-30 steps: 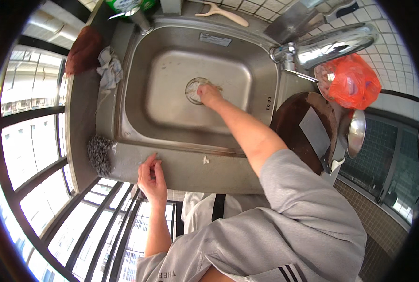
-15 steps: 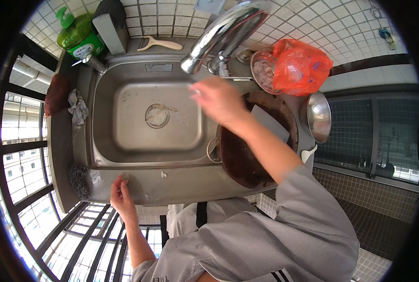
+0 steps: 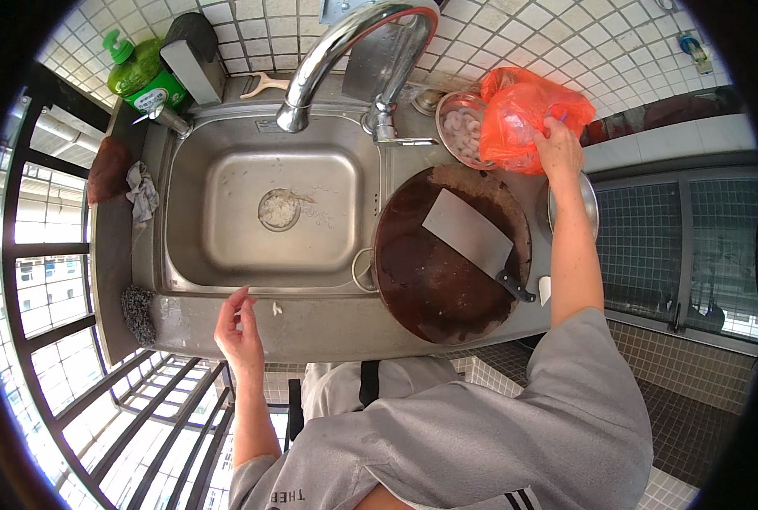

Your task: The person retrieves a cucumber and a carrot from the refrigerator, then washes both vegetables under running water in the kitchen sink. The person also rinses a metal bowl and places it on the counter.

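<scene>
My right hand (image 3: pixel 557 150) grips a crumpled orange plastic bag (image 3: pixel 523 115) at the back right, beside a small metal bowl of pale shrimp (image 3: pixel 461 126). Near the front rim of the steel sink (image 3: pixel 226 280), my left hand (image 3: pixel 240 331) hovers with fingers loosely apart and holds nothing. A small white scrap (image 3: pixel 277 309) lies on the rim just right of it. The sink's drain strainer (image 3: pixel 279 209) holds whitish bits. A cleaver (image 3: pixel 472 238) rests flat on a round dark wooden chopping board (image 3: pixel 451 255) between the sink and my right arm.
A curved chrome tap (image 3: pixel 345 51) arches over the sink. A green soap bottle (image 3: pixel 141 76), a dark block (image 3: pixel 194 51) and a wooden scraper (image 3: pixel 264 83) stand at the back left. A rag (image 3: pixel 141 191) and scourer (image 3: pixel 138 313) lie on the left ledge by window bars. A metal bowl (image 3: pixel 587 204) sits under my right forearm.
My right hand left the sink drain, swung right past the tap and took hold of the orange bag. The view shifted right. My left hand stayed at the sink's front rim.
</scene>
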`<state>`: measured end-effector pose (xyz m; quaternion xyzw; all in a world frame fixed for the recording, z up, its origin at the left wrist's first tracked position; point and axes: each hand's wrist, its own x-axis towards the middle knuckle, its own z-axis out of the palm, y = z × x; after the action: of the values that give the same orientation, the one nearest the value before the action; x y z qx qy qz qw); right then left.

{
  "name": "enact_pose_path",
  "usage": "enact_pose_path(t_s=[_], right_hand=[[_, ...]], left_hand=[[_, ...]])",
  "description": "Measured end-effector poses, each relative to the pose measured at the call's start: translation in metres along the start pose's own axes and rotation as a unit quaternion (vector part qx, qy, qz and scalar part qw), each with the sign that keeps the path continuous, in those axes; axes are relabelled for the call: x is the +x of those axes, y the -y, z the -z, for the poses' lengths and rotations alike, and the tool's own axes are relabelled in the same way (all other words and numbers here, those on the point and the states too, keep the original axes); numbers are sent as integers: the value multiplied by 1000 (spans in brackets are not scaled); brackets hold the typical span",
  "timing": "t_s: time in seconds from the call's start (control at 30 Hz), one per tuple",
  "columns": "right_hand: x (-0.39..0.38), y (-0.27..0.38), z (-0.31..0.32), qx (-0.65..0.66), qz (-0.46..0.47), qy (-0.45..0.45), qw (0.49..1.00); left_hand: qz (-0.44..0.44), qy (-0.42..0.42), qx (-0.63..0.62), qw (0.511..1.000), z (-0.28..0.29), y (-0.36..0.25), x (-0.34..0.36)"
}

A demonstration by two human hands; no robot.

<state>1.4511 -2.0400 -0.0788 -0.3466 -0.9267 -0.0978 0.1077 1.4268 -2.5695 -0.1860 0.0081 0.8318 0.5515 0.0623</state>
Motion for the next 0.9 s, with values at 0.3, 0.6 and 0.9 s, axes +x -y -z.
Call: enact_pose_path(t_s=[0.3, 0.6, 0.9], right_hand=[[-2, 26, 19, 660, -163, 137, 721], [-3, 41, 29, 694, -65, 159, 700], [7, -42, -19, 337, -1, 181, 924]], left_hand=[[-171, 226, -97, 954, -108, -121, 24], [0, 313, -368, 876, -334, -234, 84], [80, 281, -386, 875, -352, -232, 97]])
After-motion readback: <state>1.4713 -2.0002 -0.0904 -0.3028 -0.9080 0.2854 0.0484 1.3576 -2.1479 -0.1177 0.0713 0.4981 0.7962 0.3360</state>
